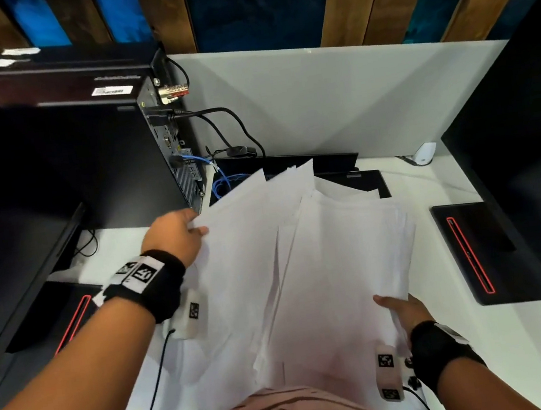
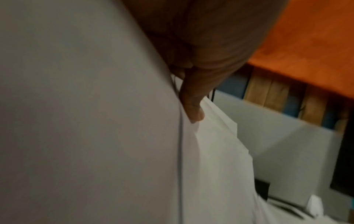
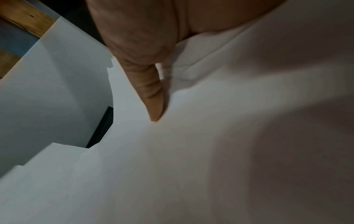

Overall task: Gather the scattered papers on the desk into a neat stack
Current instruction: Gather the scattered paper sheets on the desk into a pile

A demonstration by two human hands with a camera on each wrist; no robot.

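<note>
A loose, fanned bundle of white papers (image 1: 304, 262) is held up over the white desk (image 1: 453, 352), its sheets offset from one another. My left hand (image 1: 176, 234) grips the bundle's upper left edge; in the left wrist view the thumb (image 2: 193, 106) pinches the papers (image 2: 210, 151). My right hand (image 1: 403, 311) holds the lower right corner, thumb on top; the right wrist view shows that thumb (image 3: 153, 97) pressed on the sheets (image 3: 191, 151). The other fingers of both hands are hidden behind the paper.
A black computer tower (image 1: 83, 153) with cables (image 1: 231, 124) stands at the back left. Black monitor bases with red lines sit at left (image 1: 67, 321) and right (image 1: 474, 246). A grey partition (image 1: 351, 97) backs the desk. A crumpled white sheet (image 1: 71, 269) lies at left.
</note>
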